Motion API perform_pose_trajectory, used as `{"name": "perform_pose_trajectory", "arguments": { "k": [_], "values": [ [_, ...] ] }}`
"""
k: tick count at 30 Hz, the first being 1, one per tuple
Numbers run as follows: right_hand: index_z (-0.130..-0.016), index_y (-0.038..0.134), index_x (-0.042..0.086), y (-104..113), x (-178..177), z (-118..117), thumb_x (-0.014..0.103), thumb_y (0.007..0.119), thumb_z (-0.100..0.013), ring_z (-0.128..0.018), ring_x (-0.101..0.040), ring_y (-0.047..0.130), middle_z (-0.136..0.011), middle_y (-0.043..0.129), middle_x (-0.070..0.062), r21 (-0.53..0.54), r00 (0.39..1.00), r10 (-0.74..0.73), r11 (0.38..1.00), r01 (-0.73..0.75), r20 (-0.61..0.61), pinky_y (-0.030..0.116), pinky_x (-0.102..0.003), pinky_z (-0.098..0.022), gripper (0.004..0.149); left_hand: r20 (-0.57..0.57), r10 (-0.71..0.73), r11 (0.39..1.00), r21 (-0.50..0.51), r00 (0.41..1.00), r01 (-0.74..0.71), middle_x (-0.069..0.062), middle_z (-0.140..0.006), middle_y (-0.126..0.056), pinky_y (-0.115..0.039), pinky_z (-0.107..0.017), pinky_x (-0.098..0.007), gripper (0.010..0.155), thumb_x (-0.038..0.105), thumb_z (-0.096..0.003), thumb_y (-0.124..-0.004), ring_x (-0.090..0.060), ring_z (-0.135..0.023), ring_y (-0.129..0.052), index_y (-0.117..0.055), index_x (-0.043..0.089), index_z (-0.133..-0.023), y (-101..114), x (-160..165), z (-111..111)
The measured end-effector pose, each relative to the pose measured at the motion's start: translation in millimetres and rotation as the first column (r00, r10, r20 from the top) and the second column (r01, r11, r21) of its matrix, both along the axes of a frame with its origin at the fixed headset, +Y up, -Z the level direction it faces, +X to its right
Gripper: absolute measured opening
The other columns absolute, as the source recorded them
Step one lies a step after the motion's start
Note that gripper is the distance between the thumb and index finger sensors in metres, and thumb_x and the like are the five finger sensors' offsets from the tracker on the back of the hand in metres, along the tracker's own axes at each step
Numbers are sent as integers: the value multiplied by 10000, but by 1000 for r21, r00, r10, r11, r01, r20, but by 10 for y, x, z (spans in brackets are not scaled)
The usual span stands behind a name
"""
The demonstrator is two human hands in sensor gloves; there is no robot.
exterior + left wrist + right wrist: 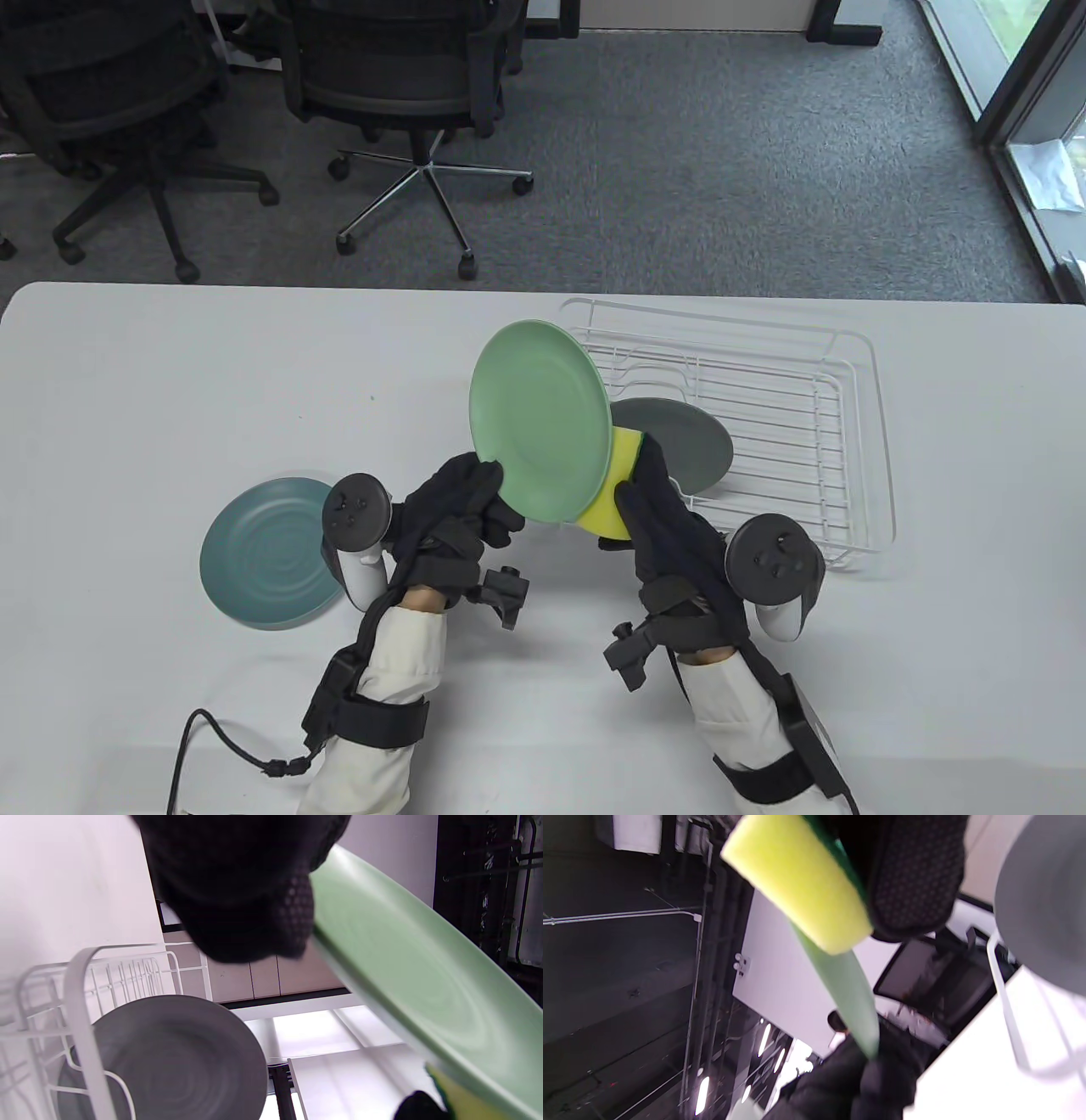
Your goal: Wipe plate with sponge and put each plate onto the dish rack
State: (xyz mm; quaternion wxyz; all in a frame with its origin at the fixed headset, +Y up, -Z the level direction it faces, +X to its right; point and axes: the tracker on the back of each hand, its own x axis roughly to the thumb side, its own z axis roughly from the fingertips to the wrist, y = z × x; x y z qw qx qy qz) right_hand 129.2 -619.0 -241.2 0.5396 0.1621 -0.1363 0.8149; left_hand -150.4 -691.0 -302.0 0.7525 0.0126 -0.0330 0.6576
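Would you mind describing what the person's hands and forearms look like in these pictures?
Both the left hand and right hand wear black gloves with dotted textured fingertips. A round dark tracker with a white handle sits behind each hand. Sleeves are cream-white, banded by black straps with small black modules. A black cable trails from the left forearm.

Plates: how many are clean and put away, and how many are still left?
One grey plate already sits in the dish rack. The left hand holds the green plate while the right hand presses the sponge behind it. The teal plate waits on the table.
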Motion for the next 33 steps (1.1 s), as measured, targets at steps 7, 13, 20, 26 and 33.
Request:
{"name": "perform_pose_trajectory", "arguments": {
  "k": [7,13,20,26,33],
  "values": [
    [-1157,322,5,19,187,-25,302,542,-682,-724,-486,832,-964,665,-416,68,994,-7,998,-1,106,814,-455,-522,601,50,-103,995,8,993,103,-166,-476,-1015,-914,-59,-52,447,220,-546,-754,-114,-216,-1064,-874,-132,-793,-11,108,-8],
    [-1172,291,160,-181,373,-248,322,542,-687,-864,-508,710,-1082,562,-348,18,984,-176,984,176,-1,746,-513,-602,569,142,-154,988,12,978,153,-171,-477,-1021,-914,-56,-62,442,222,-540,-765,-131,-210,-1064,-887,-115,-800,-27,206,-19],
    [-1178,295,129,-323,436,-386,297,532,-686,-898,-529,674,-1091,541,-360,-17,967,-248,969,247,-62,716,-550,-624,571,230,-192,981,31,954,190,-168,-492,-1028,-919,-63,-74,434,226,-535,-772,-148,-214,-1068,-899,-85,-810,-23,363,9],
    [-1176,263,105,-461,265,-463,266,520,-684,-896,-552,664,-1093,512,-381,-128,924,-323,945,302,-204,708,-559,-632,578,321,-163,987,53,933,154,-169,-500,-1030,-923,-67,-76,430,224,-533,-767,-155,-224,-1069,-901,-71,-816,28,477,57],
    [-1166,300,40,-502,42,-461,251,535,-673,-815,-529,773,-1031,610,-403,-171,917,-252,963,208,-309,768,-525,-576,586,345,-60,996,89,937,31,-161,-516,-1030,-930,-73,-69,424,231,-530,-761,-158,-226,-1073,-897,-48,-819,171,488,133]
  ]
}}
